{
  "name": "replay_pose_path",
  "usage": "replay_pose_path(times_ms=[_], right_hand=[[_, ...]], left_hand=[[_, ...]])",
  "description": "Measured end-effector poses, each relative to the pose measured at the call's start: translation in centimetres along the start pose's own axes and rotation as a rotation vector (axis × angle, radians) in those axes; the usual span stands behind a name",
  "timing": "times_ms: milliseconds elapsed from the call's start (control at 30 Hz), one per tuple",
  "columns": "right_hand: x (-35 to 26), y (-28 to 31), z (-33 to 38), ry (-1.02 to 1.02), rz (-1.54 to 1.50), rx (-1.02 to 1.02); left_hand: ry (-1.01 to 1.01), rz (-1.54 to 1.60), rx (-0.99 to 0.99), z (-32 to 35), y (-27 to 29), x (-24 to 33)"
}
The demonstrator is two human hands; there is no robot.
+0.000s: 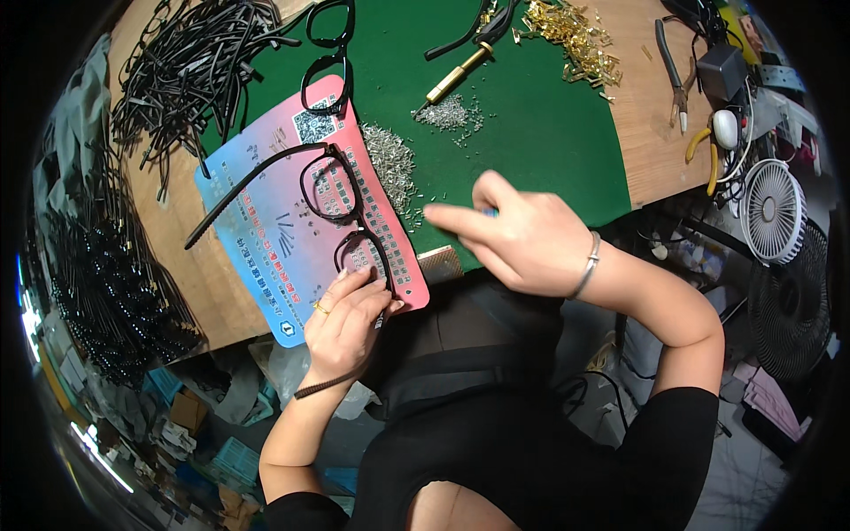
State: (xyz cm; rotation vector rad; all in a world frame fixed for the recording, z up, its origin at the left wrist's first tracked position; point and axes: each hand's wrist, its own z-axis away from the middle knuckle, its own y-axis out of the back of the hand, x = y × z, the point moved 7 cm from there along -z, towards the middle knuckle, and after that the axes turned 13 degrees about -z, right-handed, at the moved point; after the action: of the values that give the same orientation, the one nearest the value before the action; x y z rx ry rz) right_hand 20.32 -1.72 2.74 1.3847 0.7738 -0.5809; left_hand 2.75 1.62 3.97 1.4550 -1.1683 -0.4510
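Note:
My left hand [341, 323] is closed on the near end of a black eyeglass frame [359, 214], which lies over a pink and blue printed sheet [266, 265]. One temple of that frame is folded out to the left. My right hand [522, 232] is over the green mat [540, 133], its index fingertip beside the near edge of a heap of small silver screws [388, 164]. The other fingers are bent in, and a bit of blue shows between them. What they hold is hidden. A few loose metal pins lie on the sheet.
Another black frame [328, 62] lies at the sheet's far edge. Black temples [177, 80] pile up at far left. Beyond my right hand are a brass screwdriver [459, 73], a smaller silver heap [450, 113] and gold parts [575, 40]. Pliers [677, 75] and a white fan [773, 211] are at right.

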Motion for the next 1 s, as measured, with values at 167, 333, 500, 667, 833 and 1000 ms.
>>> replay_pose_path(times_ms=[167, 333, 500, 667, 833, 1000], right_hand=[[-3.0, -2.3, 0.9, 0.123, -0.197, -0.111], [-3.2, -3.9, 0.2, 0.16, -0.139, -0.149], [-3.6, -4.3, 0.1, 0.161, -0.11, -0.177], [-3.9, -4.2, 0.1, 0.204, -0.115, -0.122], [-3.6, -4.6, -0.9, 0.213, -0.023, -0.232], [-3.1, -4.8, -0.7, 0.218, -0.047, -0.243]], left_hand=[[-0.022, 0.022, 0.078, 0.5, -0.4, -0.7], [0.015, 0.096, 0.109, 1.1, -0.7, -1.3], [0.04, 0.109, 0.11, 1.1, -0.5, -1.2], [0.041, 0.098, 0.119, 1.1, -0.6, -1.0], [0.022, 0.105, 0.154, 1.6, -0.9, -1.1], [-0.005, 0.082, 0.16, 1.4, -1.2, -0.8]])
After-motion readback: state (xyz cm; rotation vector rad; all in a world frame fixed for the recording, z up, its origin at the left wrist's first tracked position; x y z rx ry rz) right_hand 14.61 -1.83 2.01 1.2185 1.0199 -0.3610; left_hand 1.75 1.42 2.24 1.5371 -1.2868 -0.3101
